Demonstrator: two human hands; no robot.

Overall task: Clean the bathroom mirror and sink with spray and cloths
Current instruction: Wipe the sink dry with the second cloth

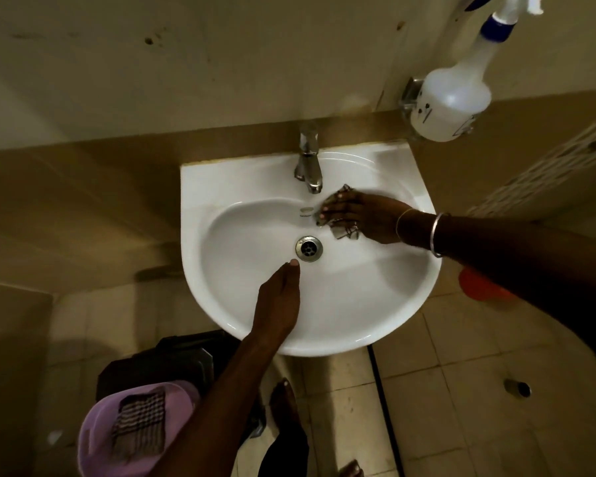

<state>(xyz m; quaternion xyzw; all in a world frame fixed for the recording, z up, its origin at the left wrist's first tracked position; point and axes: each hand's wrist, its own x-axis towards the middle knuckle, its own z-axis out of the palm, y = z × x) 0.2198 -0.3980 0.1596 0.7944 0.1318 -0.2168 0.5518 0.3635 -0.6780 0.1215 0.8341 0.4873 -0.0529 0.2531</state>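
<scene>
Pressing a cloth (345, 233) to the sink's (358, 333) back wall below the tap (308, 166), the right hand (362, 218) keeps fingers flat; the left hand (279, 297), straight-fingered and empty, sits beside the drain (308, 248).

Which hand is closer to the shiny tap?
Right. The right hand presses a cloth on the sink wall just beside the tap; the left hand is farther away, fingertips near the drain.

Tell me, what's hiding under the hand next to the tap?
A checked cloth, pressed against the white sink by the right hand. Only its edges peek out; the middle is covered by the hand.
</scene>
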